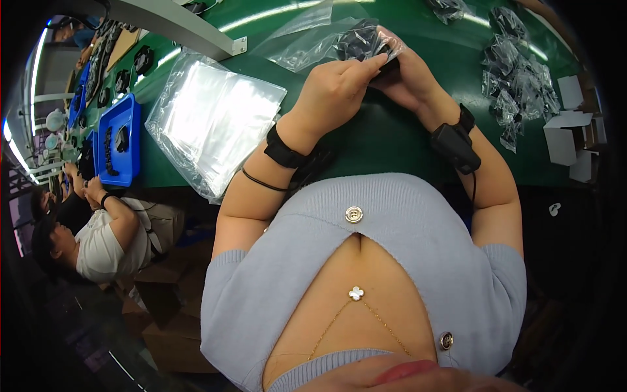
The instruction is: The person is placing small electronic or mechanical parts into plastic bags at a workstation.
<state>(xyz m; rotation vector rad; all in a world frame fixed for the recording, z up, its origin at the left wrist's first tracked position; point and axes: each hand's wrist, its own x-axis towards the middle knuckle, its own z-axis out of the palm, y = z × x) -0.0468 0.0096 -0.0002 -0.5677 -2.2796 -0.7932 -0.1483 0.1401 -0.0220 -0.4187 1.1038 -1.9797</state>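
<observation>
Over the far side of the green table (261, 72), both of my hands are on a clear plastic bag (297, 39) with a dark bundled item (358, 40) inside. My right hand (413, 75) supports the bagged item from the right, its fingers curled around it. My left hand (336, 91) is closed at the near edge of the bag, with a finger stretched toward the right hand. What kind of item is in the bag I cannot make out through the shiny film. Left of my hands lies a stack of flat clear bags (212, 111).
Several bagged black items (519, 78) lie heaped at the right, with another (447, 10) farther back. Open white boxes (560, 140) stand at the right edge. A grey metal post (176, 26) crosses the far left. Beyond it are a blue tray (135, 147) and a seated co-worker (104, 245).
</observation>
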